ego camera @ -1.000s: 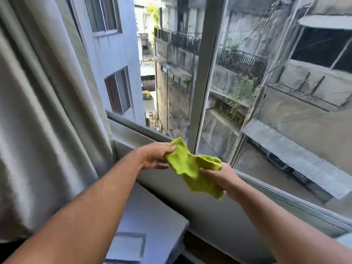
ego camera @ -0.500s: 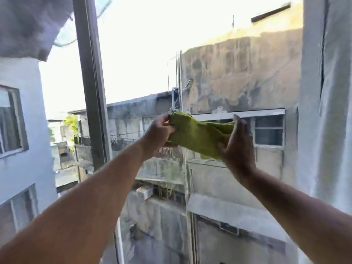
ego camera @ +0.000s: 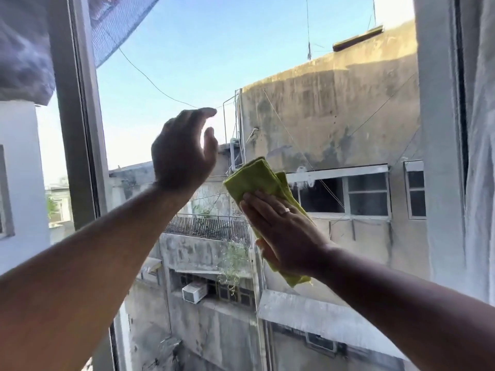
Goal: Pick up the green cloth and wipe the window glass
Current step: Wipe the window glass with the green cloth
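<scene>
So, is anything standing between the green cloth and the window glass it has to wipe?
Nothing visible does. The right hand presses the green cloth flat, seemingly right against the window glass. The left hand hovers open to the cloth's left, apart from it, and the curtain hangs off at the right edge.

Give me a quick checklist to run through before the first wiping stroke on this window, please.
1. Right hand on the green cloth, fingers flat: ok.
2. Cloth pressed against the window glass: appears so, ok.
3. Whole cloth under the palm: not ok, one corner hangs loose below the hand.
4. Left hand off the cloth and holding nothing: ok, though it is raised just left of the cloth, in the way of a leftward stroke.
5. Curtain away from the cloth: ok, it hangs at the right edge.
6. Cloth damp or dry: cannot tell.
</scene>
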A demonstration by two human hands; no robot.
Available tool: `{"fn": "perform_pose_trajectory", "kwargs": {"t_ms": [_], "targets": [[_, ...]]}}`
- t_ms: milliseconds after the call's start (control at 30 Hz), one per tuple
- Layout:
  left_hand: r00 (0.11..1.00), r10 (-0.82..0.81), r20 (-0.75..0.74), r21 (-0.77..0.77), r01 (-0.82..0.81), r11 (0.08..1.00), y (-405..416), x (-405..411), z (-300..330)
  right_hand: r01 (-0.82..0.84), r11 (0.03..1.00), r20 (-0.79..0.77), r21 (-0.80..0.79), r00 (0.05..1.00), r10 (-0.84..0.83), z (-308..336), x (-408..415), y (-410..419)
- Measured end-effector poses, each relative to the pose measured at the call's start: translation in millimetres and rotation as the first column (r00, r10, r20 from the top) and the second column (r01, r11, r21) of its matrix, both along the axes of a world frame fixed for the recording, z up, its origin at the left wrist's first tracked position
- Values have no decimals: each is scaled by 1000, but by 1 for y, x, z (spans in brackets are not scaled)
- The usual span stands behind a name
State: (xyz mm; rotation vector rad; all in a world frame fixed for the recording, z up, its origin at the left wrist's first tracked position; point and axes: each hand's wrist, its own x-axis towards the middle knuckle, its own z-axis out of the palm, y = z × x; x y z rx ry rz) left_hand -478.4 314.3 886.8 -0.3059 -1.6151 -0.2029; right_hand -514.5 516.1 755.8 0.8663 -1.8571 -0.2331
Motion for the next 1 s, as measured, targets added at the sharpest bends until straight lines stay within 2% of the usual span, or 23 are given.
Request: {"fn": "perform_pose_trajectory", "kwargs": {"t_ms": [33, 100, 167, 267, 333, 367, 400, 467, 500, 533, 567, 633, 700, 767, 800, 833, 900, 967, 1000], "targets": [[989, 149, -7, -83, -149, 985, -6, -10, 2, 9, 999, -8, -39, 1000, -10, -4, -2, 0], [945, 322, 63, -203, -303, 931, -15, -28, 2, 13, 989, -35, -147, 999, -18, -5, -8, 15], [929, 353, 111, -241, -319, 917, -19, -42, -1, 23, 939, -33, -342, 999, -36, 5, -15, 45], [938, 341, 65, -215, -321, 922, -21, -50, -5, 147, 772, 60, -619, 988, -141, 49, -18, 75], [946, 323, 36, -216, -308, 926, -22, -50, -3, 141, 725, 55, -674, 988, -141, 73, -17, 52], [949, 314, 25, -220, -301, 928, -24, -51, -2, 124, 769, 29, -627, 990, -135, 73, -17, 30], [951, 310, 15, -223, -299, 928, -25, -51, -2, 93, 854, -1, -511, 994, -109, 62, -17, 6], [951, 308, 9, -224, -298, 928, -27, -51, -2, 33, 991, -40, -129, 998, -39, 20, -13, -25], [952, 306, 13, -224, -296, 929, -28, -51, -3, 34, 999, -74, 33, 997, -31, 1, -9, -21], [953, 303, 19, -221, -291, 931, -28, -50, -2, 39, 993, -106, 110, 994, -27, -6, -8, -5], [953, 301, 23, -217, -290, 932, -27, -51, -2, 37, 995, -133, 88, 991, -25, -1, -10, 17], [951, 310, 18, -207, -300, 931, -26, -51, -3, 59, 980, -123, -191, 989, -84, 26, -19, 59], [951, 310, 13, -197, -301, 933, -25, -51, -3, 110, 883, -50, -457, 988, -149, 68, -21, 88], [953, 302, 14, -204, -293, 934, -25, -51, -2, 96, 814, -26, -573, 990, -135, 90, -20, 75], [954, 300, 18, -209, -290, 934, -25, -51, -2, 68, 812, -34, -580, 994, -107, 88, -17, 55], [953, 302, 21, -212, -291, 933, -25, -51, -2, 28, 856, -48, -517, 997, -61, 80, -14, 35], [950, 313, 15, -213, -303, 929, -24, -50, -2, -20, 976, -111, -218, 994, -5, 52, -7, 5], [943, 332, 18, -232, -319, 919, -28, -46, 2, 24, 998, -168, 54, 986, -14, 37, -7, 9], [938, 346, 21, -264, -328, 907, -31, -43, 5, 40, 997, -189, 71, 982, -26, 45, -10, 24]]}}
